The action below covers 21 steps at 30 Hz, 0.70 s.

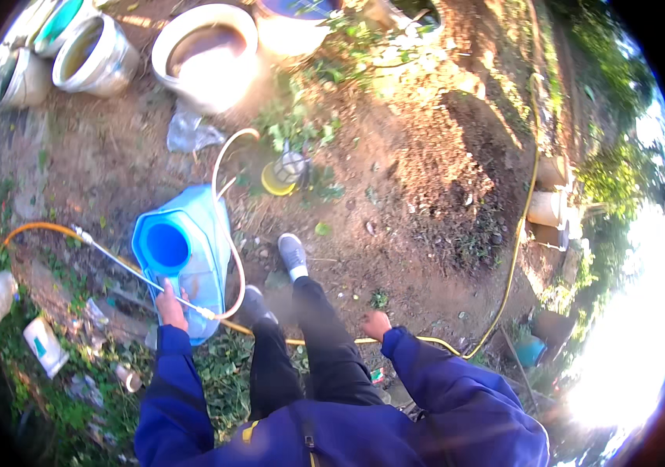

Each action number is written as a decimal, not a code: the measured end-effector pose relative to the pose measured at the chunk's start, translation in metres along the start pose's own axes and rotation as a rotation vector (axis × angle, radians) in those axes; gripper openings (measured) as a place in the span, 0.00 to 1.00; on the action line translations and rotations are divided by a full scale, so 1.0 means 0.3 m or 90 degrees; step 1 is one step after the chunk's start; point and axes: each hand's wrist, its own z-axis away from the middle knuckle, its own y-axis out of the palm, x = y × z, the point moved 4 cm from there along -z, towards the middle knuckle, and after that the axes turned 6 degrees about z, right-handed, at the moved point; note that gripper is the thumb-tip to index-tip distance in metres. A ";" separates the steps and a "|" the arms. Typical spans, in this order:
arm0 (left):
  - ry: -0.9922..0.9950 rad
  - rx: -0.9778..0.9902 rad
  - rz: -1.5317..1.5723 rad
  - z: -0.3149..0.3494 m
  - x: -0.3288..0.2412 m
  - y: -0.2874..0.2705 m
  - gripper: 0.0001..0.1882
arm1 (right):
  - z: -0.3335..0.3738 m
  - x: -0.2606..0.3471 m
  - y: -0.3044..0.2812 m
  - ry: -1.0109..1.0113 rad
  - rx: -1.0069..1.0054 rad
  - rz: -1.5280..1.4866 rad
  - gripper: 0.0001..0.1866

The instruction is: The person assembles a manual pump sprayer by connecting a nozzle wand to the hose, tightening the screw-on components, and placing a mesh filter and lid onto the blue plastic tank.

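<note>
A blue plastic tank (212,218) with a round opening stands on the dirt to the left of my feet. My left hand (171,307) is closed around a thin pale spray wand (131,267) at the tank's near side; whether it also grips part of the tank is hidden. From the wand's near end a cream hose (218,183) loops up past the tank's right side. My right hand (377,324) hangs beside my right leg with its fingers curled in, and nothing shows in it.
A yellow hose (515,268) crosses the ground by my feet. Pale buckets (107,74) and a wide round tub (163,58) stand at the far left. Ahead lie a small yellow container (276,184) and a heap of soil (445,159). Litter and weeds (219,373) cover the near left.
</note>
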 end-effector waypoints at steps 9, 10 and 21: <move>0.116 0.039 0.007 0.393 -0.231 -0.240 0.21 | 1.066 -0.547 0.411 -0.008 0.186 0.365 0.13; 0.154 0.031 0.017 0.475 -0.281 -0.289 0.21 | 1.156 -0.397 0.396 -0.029 0.207 0.290 0.12; 0.257 0.227 -0.185 0.934 -0.333 -0.399 0.18 | 1.490 -0.208 0.756 0.284 0.073 -0.195 0.13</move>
